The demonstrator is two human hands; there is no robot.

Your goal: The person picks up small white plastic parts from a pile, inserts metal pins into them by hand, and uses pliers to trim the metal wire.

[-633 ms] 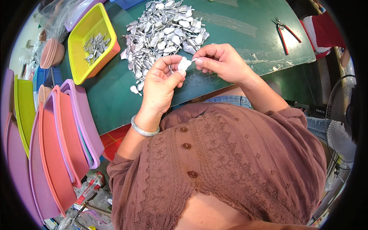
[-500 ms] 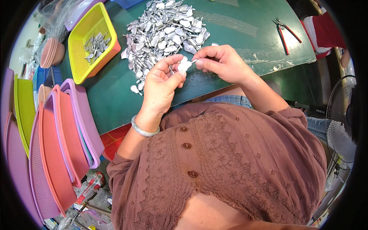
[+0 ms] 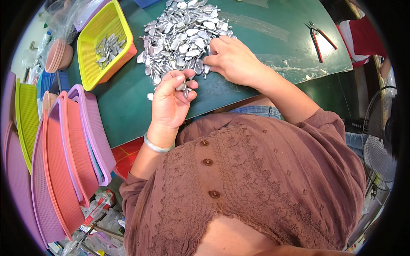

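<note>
- The left hand point(image 3: 168, 104) is held palm up, its fingers curled in. Its grip is narrow, closed around a few small silver pieces point(image 3: 185, 88) between thumb and fingers; how many cannot be told, since the fingers cover part of them.
- The right hand point(image 3: 239, 64) is back up, with fingers bent and fingertips at the near right edge of the pile point(image 3: 183, 36). Its grip looks narrow, but the fingertips are partly hidden, so whether a piece is pinched there cannot be told.
- The pile is made of many flat silver pieces with rounded heads and thin stems. It lies on the green worktop point(image 3: 124, 117), ahead of both hands, the pieces heaped over one another.
- One loose piece point(image 3: 150, 96) lies just left of the left hand, at the pile's near end.
- A yellow basket point(image 3: 87, 57) with an orange outer side stands left of the pile, and a smaller heap of silver pieces point(image 3: 110, 49) lies inside it.
- Pliers point(image 3: 320, 39) with red handles rest on the worktop well to the right of the pile, their jaws pointing away from the person.
- A pale bracelet point(image 3: 158, 145) circles the left wrist.
</note>
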